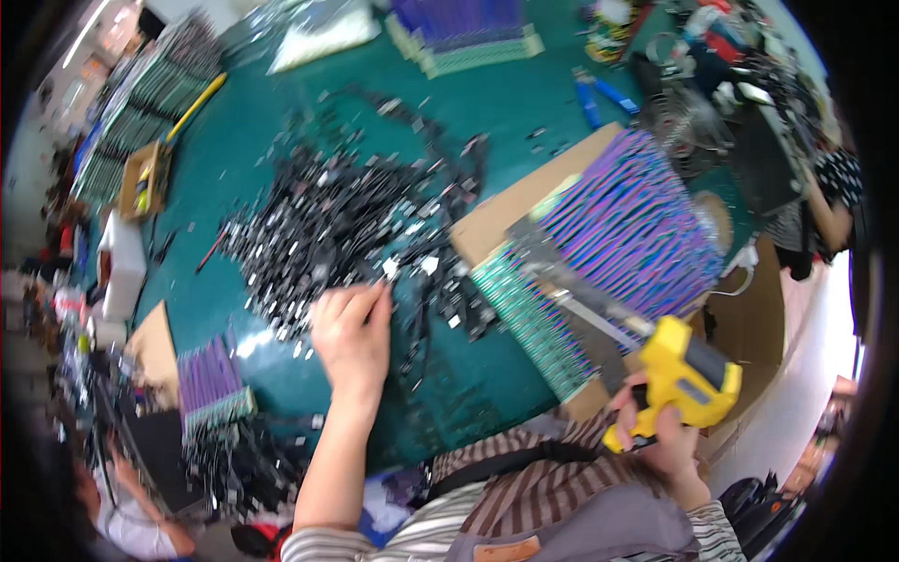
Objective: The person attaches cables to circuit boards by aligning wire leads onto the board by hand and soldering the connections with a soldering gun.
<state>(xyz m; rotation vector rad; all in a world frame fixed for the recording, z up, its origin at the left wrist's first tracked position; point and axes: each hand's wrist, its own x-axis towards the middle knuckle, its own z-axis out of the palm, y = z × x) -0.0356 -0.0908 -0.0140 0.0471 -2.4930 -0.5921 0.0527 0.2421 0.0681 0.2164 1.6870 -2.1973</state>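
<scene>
My left hand [352, 328] reaches to the near edge of a large heap of short black parts with silver ends [318, 225]. Its fingers are pinched together; a small pale bit shows by the fingertips, but I cannot tell whether they hold it. In my right hand [667, 438] is a yellow gun-shaped tool [691, 375], with a long metal front end pointing to the upper left. That end lies over a row of green circuit boards [534, 318] with a dense band of purple wires [637, 225], resting on a cardboard sheet [506, 212].
Blue-handled pliers [588, 101] lie at the far right of the green table [215, 140]. Another bundle of purple wires [211, 379] sits at the left edge. A wooden box [142, 183] and stacked boards [140, 112] stand far left. Other people work at both sides.
</scene>
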